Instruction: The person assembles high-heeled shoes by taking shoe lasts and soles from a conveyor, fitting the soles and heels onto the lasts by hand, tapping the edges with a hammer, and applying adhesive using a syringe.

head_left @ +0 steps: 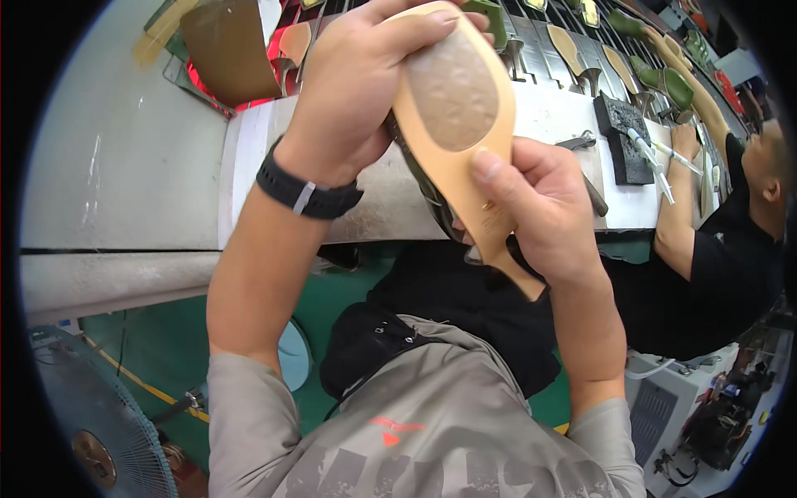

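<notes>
A tan shoe sole [452, 133] is held up in the centre of the frame, its underside turned to the camera, with one rough brown patch on the forepart. The left hand [353, 91] is raised from the lower left, the forearm angled steeply upward, the wrist bent and the fingers curled over the toe end of the sole at the top of the frame; a black wristband [303, 192] is worn just below that hand. The right hand [540, 207] is brought in from the lower right, its thumb pressed flat on the waist of the sole and its fingers wrapped behind the narrow heel end. Both hands are clenched on the sole, which is tilted, toe upper left and heel lower right. A dark shoe upper [432, 195] is glimpsed behind the sole; how it is joined cannot be told.

Behind the hands, a pale table [249, 158] is seen across the middle of the frame. On its right part one black block [624, 137] is lying, with three white pen-like tools [656, 158] across or beside it. Along the upper edge a row of tan soles on metal stands [594, 70] is carried, with green shoes [664, 81] among them; an exact count cannot be made. One co-worker in a black shirt [722, 266] is seated at the right edge, an arm laid on the table. One fan [100, 432] is seen at the lower left.
</notes>
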